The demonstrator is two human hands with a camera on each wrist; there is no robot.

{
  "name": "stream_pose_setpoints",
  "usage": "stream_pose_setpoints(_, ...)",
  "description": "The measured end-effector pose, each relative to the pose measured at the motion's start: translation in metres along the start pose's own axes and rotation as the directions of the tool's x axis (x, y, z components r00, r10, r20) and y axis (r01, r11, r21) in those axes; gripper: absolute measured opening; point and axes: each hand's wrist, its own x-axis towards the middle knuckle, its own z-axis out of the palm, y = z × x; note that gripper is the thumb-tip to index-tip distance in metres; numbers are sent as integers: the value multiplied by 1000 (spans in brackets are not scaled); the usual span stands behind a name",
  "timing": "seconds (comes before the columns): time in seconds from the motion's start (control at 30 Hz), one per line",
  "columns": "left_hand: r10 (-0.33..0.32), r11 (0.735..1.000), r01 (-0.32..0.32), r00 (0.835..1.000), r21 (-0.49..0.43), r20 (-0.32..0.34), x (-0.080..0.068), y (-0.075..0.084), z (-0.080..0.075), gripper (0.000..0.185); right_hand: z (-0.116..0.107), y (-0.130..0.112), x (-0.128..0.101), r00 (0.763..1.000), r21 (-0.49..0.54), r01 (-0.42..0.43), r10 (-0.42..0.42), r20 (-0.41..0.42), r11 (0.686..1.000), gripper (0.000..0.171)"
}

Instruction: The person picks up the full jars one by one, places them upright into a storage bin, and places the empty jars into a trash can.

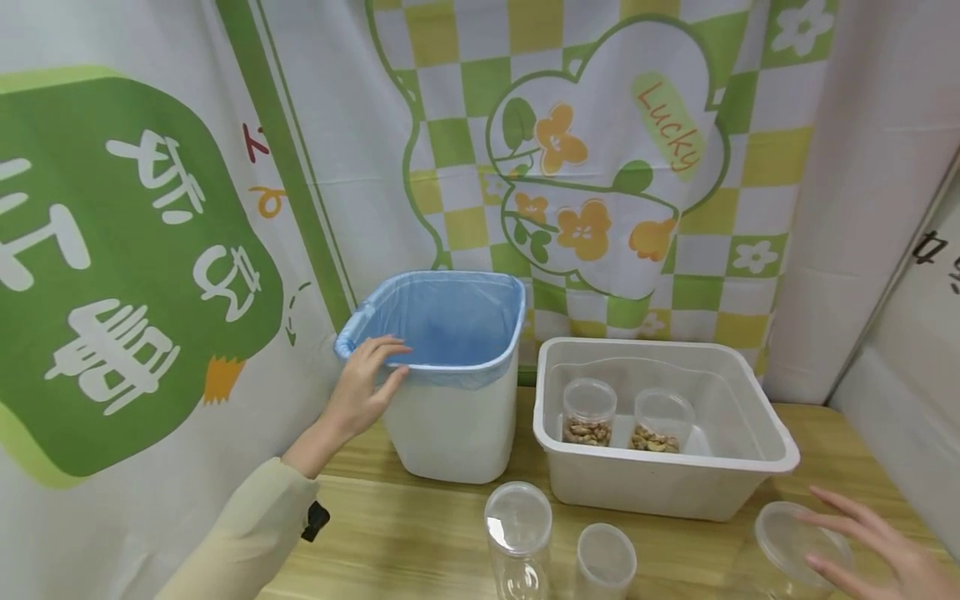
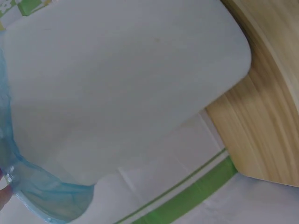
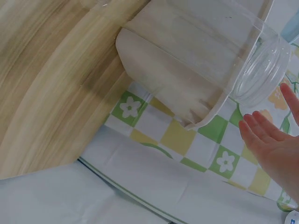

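Observation:
At the near left of a white bin lined with a blue bag, my left hand has its fingers loosely extended by the rim, thumb apart from them. Only the tips of its fingers show in the left wrist view, beside the bag's folded edge. My right hand is spread over the lid of a clear jar at the lower right. In the right wrist view, its straight fingers are close to that jar's lid, holding nothing.
A white tub stands right of the bin, containing a jar of nuts and a second nut jar. Before them on the wooden table are a tall clear jar and a smaller container. Printed cloth hangs behind.

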Motion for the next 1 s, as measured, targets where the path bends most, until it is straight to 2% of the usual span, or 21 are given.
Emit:
stream_pose_setpoints(0.23,-28,999,30,997,22,-65,-9,-13,-3,19,4,7,-5,999,32,-2,1,48,999,52)
stream_pose_setpoints(0.5,-67,996,70,996,54,-55,-14,-18,-3,12,11,7,-8,998,41,8,-10,65,999,53)
stream_pose_setpoints(0.73,-86,995,87,996,57,-24,-17,-17,-2,12,13,-1,-11,1000,84,-12,10,17,996,58)
stream_pose_setpoints(0.9,-75,996,75,997,50,-17,-17,-18,-1,11,14,-4,-8,998,35,14,-12,-63,999,60)
stream_pose_setpoints(1.0,-72,996,73,997,49,-10,-17,-18,-2,12,13,-8,-1,991,42,58,-52,-123,997,61)
